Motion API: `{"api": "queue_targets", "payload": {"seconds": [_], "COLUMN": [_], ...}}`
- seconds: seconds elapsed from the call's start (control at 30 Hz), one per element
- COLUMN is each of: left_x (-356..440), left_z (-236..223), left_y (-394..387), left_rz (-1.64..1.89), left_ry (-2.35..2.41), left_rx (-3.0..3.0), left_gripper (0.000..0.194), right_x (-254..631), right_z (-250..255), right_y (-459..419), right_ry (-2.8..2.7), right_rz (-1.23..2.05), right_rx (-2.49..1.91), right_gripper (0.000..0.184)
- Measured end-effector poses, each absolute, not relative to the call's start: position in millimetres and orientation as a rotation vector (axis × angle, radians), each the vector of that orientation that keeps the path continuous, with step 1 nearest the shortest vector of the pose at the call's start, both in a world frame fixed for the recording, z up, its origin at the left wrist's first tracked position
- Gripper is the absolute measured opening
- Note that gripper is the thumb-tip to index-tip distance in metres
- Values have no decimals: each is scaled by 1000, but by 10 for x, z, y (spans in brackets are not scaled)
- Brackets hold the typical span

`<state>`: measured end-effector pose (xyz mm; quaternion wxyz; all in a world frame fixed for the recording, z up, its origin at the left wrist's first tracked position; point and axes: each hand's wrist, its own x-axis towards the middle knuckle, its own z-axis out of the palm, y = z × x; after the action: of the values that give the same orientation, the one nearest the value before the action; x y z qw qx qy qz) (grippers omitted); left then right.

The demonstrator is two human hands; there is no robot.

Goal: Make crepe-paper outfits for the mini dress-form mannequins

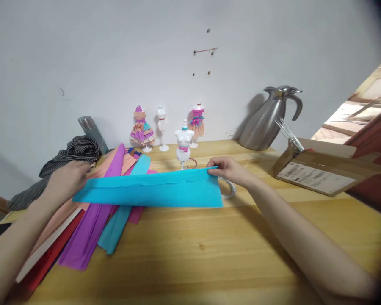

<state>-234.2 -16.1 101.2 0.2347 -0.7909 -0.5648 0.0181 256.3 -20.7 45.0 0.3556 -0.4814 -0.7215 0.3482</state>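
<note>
A wide turquoise strip of crepe paper [155, 192] is stretched level above the table, with a fold running along its upper edge. My right hand [227, 169] pinches its upper right corner between thumb and fingers. At the other end, my left hand [70, 176], slightly blurred, is closed on the strip's left side. Under that end lies a pile of crepe strips, among them a purple one [85, 239], a red one [59, 241] and a narrower turquoise one [116, 233]. Just behind the strip stands a small white dress form [183, 140] with turquoise and pink bands.
Two dressed mini forms [142, 131] [197, 120] and a plainer one [161, 123] stand by the wall. A steel jug [263, 123] and an open cardboard box [320, 169] are at right. A tape roll [230, 190] lies by my right hand; striped cloth [79, 150] and a bottle [93, 133] are left.
</note>
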Motion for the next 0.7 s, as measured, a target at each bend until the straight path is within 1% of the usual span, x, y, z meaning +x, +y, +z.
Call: {"api": "queue_targets", "payload": {"seconds": [0.1, 0.2, 0.23, 0.33, 0.37, 0.43, 0.57, 0.7], "left_x": [-1866, -1489, -1415, -1337, -1345, -1379, -1450, -1519], "left_z": [1046, 967, 929, 833, 815, 806, 862, 893], "left_y": [-60, 106, 171, 349, 391, 433, 404, 404], "left_rz": [-181, -107, -82, 142, 196, 202, 103, 115], "left_ry": [-1427, -1439, -1489, -1534, -1532, -1506, -1459, -1535], "left_rx": [-2593, -2893, -2950, -3150, -3182, -3197, -3138, -3061], "left_gripper": [45, 58, 58, 38, 34, 35, 33, 32], "right_x": [2538, 2528, 2531, 2551, 2559, 2573, 2592, 2617], "right_z": [491, 516, 519, 511, 506, 494, 462, 390], "right_y": [-255, -283, -285, -274, -268, -253, -218, -158], "right_ry": [-1892, -1894, -1893, -1887, -1881, -1871, -1893, -1906], "right_rz": [914, 918, 923, 941, 947, 956, 941, 814], "right_rx": [-1219, -1208, -1204, -1190, -1188, -1192, -1195, -1248], "right_gripper": [19, 19, 19, 19, 19, 19, 19, 19]}}
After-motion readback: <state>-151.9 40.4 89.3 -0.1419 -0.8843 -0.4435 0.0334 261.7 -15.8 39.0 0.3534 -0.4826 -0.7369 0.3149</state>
